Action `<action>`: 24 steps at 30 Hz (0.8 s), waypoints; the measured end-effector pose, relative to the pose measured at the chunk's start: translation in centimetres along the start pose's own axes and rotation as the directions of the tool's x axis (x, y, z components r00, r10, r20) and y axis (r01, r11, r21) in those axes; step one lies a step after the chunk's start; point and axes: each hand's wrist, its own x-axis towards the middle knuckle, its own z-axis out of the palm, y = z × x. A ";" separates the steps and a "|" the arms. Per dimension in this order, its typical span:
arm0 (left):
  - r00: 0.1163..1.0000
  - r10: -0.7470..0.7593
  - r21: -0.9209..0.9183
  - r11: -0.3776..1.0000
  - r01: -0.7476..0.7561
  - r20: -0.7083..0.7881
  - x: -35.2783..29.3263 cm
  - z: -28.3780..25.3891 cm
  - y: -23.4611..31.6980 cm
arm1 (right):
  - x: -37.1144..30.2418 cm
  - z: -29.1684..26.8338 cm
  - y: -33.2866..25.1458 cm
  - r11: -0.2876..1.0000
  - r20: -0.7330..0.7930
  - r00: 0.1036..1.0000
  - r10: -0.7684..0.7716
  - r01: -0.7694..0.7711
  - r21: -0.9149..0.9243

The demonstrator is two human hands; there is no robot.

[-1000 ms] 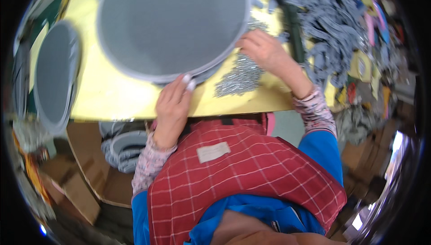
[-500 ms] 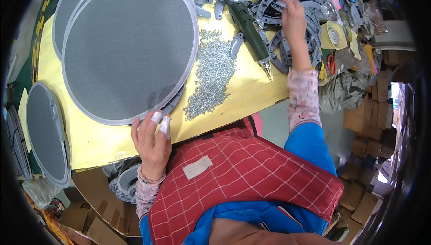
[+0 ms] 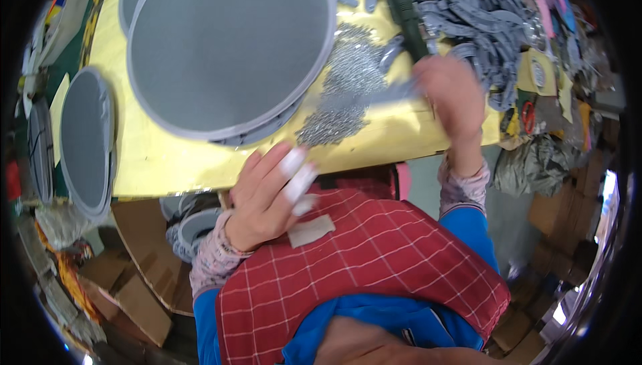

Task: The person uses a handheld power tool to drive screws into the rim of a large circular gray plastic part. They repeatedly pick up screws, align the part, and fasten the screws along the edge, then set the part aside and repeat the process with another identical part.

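Observation:
My right hand (image 3: 455, 94) is closed on a curved grey plastic piece (image 3: 388, 93), which sticks out leftward over the screws and is smeared by motion. Beneath it, a heap of small silver screws (image 3: 338, 123) spreads on the yellow tabletop (image 3: 180, 171). Behind the right hand lies a dark green electric screwdriver (image 3: 406, 20), its tip end hidden or blurred. At the table's front edge hovers my left hand (image 3: 267, 198), fingers stretched out and apart, white wraps on some of them. Nearest to it is a large round grey mesh disc (image 3: 231, 44) with a pale rim.
More curved grey pieces (image 3: 461, 14) are heaped at the back right, beside a yellow container (image 3: 537, 70) and red-handled scissors (image 3: 528, 117). Oval grey mesh discs (image 3: 87, 144) stand at the left edge. An open cardboard box (image 3: 150, 251) sits below the table.
My right hand has come back from the heap toward me with a curved grey piece in it. My left hand has left the disc's rim and moved right. The whole view has shifted.

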 end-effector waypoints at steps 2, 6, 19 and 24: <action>0.990 -0.119 -0.309 0.941 0.135 0.070 1.9 0.4 0.3 | 0.3 3.5 -5.4 0.965 0.003 0.975 -0.224 0.221 0.144; 0.826 -0.407 -0.531 0.634 0.562 0.389 -0.1 0.2 -0.9 | -0.3 8.1 -8.1 0.924 -0.063 0.978 -0.197 0.207 0.320; 0.926 -0.361 0.060 0.933 0.356 0.113 -1.2 3.9 -7.6 | 1.2 12.9 -2.6 0.975 0.153 0.969 0.191 -0.206 0.088; 0.919 -0.375 0.047 0.927 0.372 0.121 -1.2 4.3 -7.8 | 1.5 13.3 -2.4 0.968 0.167 0.961 0.220 -0.237 0.086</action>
